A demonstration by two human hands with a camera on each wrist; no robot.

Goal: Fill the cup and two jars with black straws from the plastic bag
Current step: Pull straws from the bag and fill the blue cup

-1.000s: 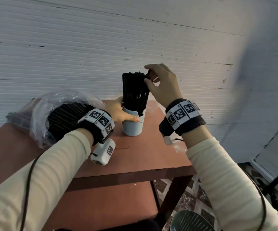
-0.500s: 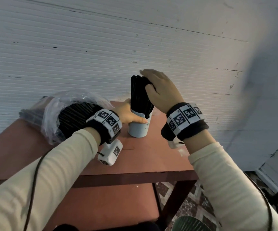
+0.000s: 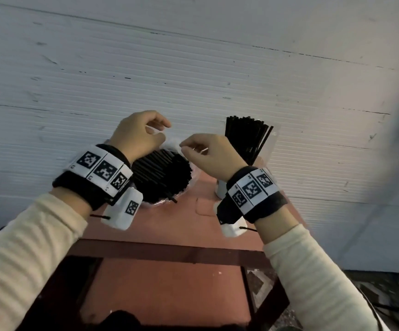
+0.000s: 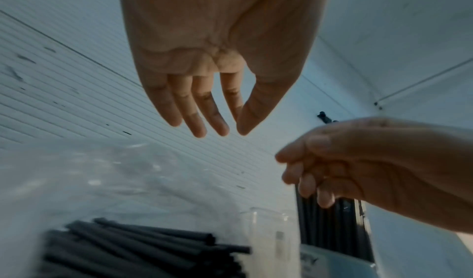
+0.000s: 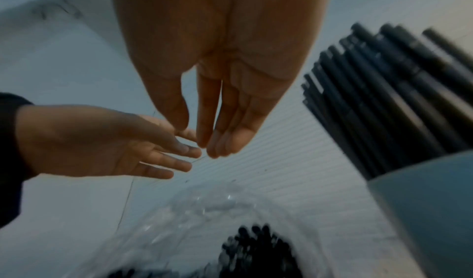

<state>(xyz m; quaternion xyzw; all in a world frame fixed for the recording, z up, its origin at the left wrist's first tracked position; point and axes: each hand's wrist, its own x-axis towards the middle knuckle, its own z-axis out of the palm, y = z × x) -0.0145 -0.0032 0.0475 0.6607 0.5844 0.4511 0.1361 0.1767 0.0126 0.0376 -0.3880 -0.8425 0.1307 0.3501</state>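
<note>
Behind everything stands a pale ribbed wall (image 3: 193, 68), and against it a reddish-brown bench (image 3: 170, 223) with a lower shelf (image 3: 165, 290) beneath. On the bench lies the clear plastic bag (image 3: 195, 180), its open mouth toward the person and packed with black straws (image 3: 162, 177) whose cut ends show; one straw pokes out at the near edge. Just right of the bag stands the pale cup (image 5: 422, 201), crammed with upright black straws (image 3: 248, 142) that fan a little at the top. A clear jar (image 4: 268, 231) shows between bag and cup in the left wrist view; how full it is I cannot tell.

Both hands hover over the bag's mouth, near each other but apart. The left hand (image 3: 138, 137) has loosely bent fingers (image 4: 199, 108) with the thumb close to the forefinger, and the wrist views show nothing between them. The right hand (image 3: 210, 156) has its fingers (image 5: 225, 124) gathered together, lightly curled; whether they pinch the bag's thin film I cannot tell. Each wrist wears a black band (image 3: 93, 177) with printed square markers.
</note>
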